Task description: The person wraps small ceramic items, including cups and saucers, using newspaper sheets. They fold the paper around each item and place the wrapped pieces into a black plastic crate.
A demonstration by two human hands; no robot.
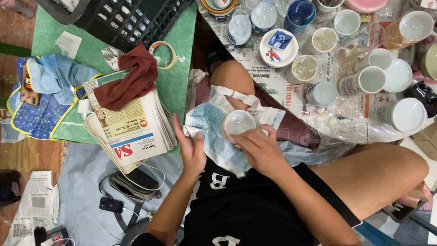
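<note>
The right hand has its fingers curled over the rim of a small round white ceramic cup, gripping it from the 5 o'clock side, mouth up, on the person's lap. The left hand stands edge-on at the cup's 8 o'clock, fingers straight and loose, pressing flat against a crumpled sheet of bluish printed newspaper that lies under and around the cup. Both forearms rise from 6 o'clock, elbows bent, over black shorts. At 9 o'clock from the hands lies a stack of folded newspapers with a rust-red cloth draped on top. At 1 to 2 o'clock, white cups and bowls stand crowded on newspaper spread over the floor
</note>
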